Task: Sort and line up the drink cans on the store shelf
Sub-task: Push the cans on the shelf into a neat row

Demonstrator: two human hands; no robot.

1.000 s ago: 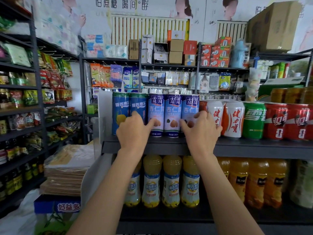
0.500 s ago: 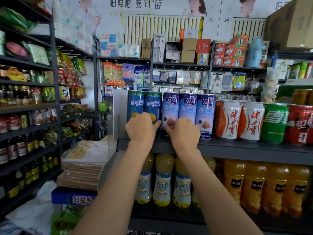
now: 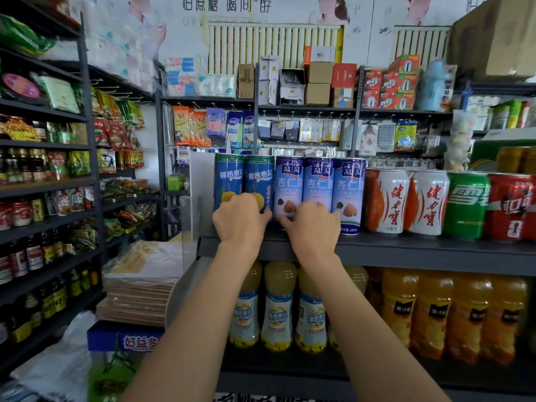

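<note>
Both hands reach to the tall cans at the left end of the shelf [image 3: 406, 250]; the left hand [image 3: 239, 220] curls its fingers on the blue pear cans [image 3: 243, 181]; the right hand [image 3: 314, 227] grips the almond cans [image 3: 317, 184], standing upright just right of them.

Cans [image 3: 319, 187] stand shoulder to shoulder along the shelf [image 3: 406, 250], no gaps between them. A white divider [image 3: 200, 181] blocks the left end. Open space above the can tops.
</note>
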